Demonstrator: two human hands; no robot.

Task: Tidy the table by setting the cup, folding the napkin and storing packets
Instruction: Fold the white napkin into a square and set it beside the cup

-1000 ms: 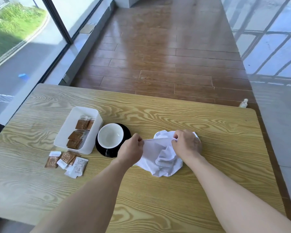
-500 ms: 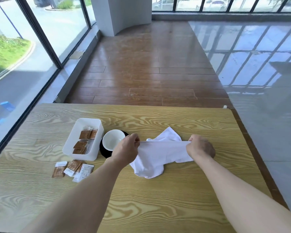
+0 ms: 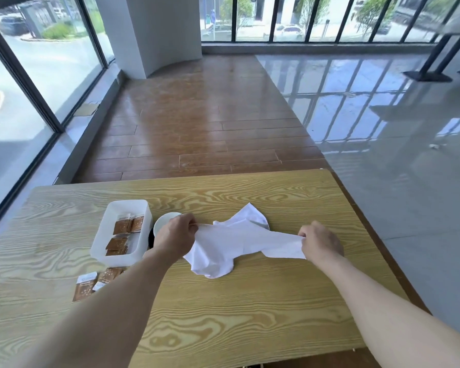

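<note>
- We pinch the napkin (image 3: 239, 243) along one edge: left hand (image 3: 177, 239) has fingers curled on the left end, right hand (image 3: 320, 243) has fingers curled on the right end.
- Napkin is white cloth, top edge pulled fairly taut between the hands and lifted, the rest sagging onto the table (image 3: 250, 314). A far corner lies flat behind the held edge.
- Not folded yet, we judge this as the opening-out step before any fold (no crease visible).
- Cup (image 3: 165, 224) is white and upright, just left of the napkin, half hidden by the left hand. Something dark under it, likely a saucer (image 3: 151, 239), so the cup part looks done, though we cannot confirm it fully.
- White tray (image 3: 109, 229) sits left of the cup with several brown packets inside.
- Loose packets (image 3: 88, 284) lie on the table near the tray's front, outside it (count unclear, our left forearm covers some).
- What is left, in our view: fold the napkin, lay it down, then move the loose packets into the tray.
</note>
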